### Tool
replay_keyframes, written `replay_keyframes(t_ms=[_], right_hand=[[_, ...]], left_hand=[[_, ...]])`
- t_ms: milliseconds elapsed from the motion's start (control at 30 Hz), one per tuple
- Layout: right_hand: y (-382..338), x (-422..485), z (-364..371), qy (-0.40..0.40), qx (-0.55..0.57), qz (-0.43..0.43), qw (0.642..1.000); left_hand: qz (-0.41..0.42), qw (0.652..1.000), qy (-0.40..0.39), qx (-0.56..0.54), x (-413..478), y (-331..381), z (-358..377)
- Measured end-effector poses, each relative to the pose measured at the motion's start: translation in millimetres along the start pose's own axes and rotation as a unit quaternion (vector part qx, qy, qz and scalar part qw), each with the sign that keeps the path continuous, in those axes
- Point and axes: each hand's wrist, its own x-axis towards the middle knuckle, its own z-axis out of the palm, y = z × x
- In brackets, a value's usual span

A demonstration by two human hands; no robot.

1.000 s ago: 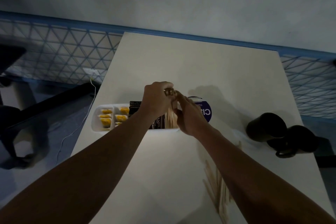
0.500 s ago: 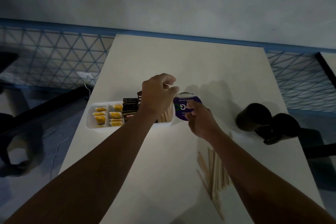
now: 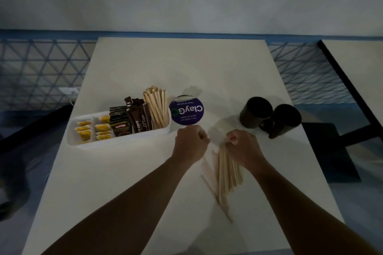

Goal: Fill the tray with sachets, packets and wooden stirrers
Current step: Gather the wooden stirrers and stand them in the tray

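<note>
A white tray [image 3: 87,142] stands on the table's left side. It holds yellow sachets [image 3: 94,130], dark coffee packets [image 3: 128,121] and a bunch of upright wooden stirrers [image 3: 156,107] at its right end. More loose wooden stirrers [image 3: 224,174] lie on the table to the right. My right hand [image 3: 242,150] grips the top of this loose bunch. My left hand [image 3: 189,144] is curled into a fist just left of it, and nothing shows in it.
A round purple-lidded tub [image 3: 186,112] stands right of the tray. Two black mugs [image 3: 269,117] sit near the right edge of the white table [image 3: 145,72]. Beside the table lies blue patterned floor; a second table [image 3: 360,62] is at far right.
Both hands have drawn back from the tray's stirrer compartment toward me. The right hand has gone to the loose stirrers and gripped them. The camera view has shifted.
</note>
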Motion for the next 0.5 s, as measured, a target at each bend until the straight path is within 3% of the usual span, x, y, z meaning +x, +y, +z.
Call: replay_keyframes(t_ms=[233,500], right_hand=[[34,-10,6,0.002,-0.044,0.041,0.998],[38,-15,20,0.015,-0.026,0.040,0.999]], left_hand=[[-0.054,0.988,-0.104,0.098,-19,-1,40],[-0.028,0.987,-0.077,0.137,-30,2,69]])
